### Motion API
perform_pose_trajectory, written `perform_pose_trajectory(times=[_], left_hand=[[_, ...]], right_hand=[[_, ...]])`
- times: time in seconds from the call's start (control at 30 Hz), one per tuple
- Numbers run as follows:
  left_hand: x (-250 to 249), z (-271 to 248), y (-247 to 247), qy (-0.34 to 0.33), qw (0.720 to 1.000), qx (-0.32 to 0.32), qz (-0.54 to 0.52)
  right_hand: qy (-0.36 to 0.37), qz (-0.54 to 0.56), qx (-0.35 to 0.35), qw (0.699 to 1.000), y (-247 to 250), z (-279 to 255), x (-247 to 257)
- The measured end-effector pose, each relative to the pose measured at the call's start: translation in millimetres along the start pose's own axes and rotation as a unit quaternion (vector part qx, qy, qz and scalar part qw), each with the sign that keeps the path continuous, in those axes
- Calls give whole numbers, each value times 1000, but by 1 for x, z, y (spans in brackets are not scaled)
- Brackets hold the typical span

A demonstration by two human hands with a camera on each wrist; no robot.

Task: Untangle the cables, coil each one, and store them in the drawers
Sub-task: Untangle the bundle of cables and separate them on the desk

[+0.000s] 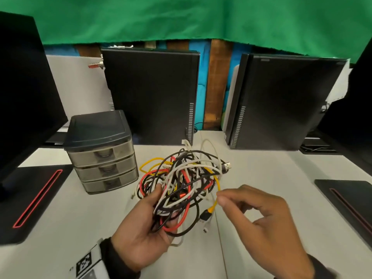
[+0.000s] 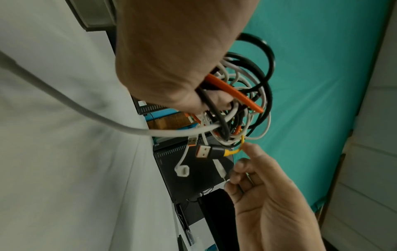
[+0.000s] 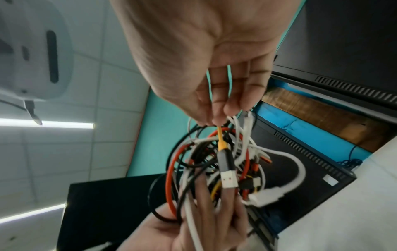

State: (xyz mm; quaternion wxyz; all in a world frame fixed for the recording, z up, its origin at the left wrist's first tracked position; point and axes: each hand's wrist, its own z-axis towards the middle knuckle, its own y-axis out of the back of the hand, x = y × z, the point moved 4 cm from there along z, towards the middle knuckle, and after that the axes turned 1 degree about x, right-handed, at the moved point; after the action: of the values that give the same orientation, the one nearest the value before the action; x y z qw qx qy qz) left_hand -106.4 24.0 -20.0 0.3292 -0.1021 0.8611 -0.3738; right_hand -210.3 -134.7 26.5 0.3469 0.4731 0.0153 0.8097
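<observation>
Head view: the left hand grips the cable tangle above the tabletop near its front edge. The right hand's fingers pinch the yellow cable just above its plug, which hangs downward. Black and white loops cross it; the closed drawers stand toward the left edge.

1. A white table carries everything.
2. A small three-drawer unit with a dark lid stands on it, left of centre.
3. Two black computer cases stand upright along the far edge.
4. Black monitor bases with red trim rest at either side.
</observation>
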Motion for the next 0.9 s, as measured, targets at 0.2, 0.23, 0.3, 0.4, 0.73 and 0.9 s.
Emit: perform_pose_trajectory(times=[0.2, 0.23, 0.3, 0.4, 0.73, 0.9], left_hand=[[7, -5, -5, -21, 997, 10, 69], [8, -9, -8, -22, 997, 15, 79], [5, -1, -15, -32, 995, -12, 97], [-15, 31, -18, -91, 972, -147, 162], [-31, 90, -3, -243, 934, -194, 177], [-30, 89, -1, -203, 944, -153, 212]], right_hand=[[-102, 41, 7, 994, -10, -3, -15], [-117, 58, -3, 991, -10, -3, -15], [-145, 85, -32, 985, -11, -3, -15], [-193, 131, -66, 970, -14, -4, -18], [-357, 285, -21, 889, -22, -3, -38], [-348, 316, 6, 883, -23, -3, -37]])
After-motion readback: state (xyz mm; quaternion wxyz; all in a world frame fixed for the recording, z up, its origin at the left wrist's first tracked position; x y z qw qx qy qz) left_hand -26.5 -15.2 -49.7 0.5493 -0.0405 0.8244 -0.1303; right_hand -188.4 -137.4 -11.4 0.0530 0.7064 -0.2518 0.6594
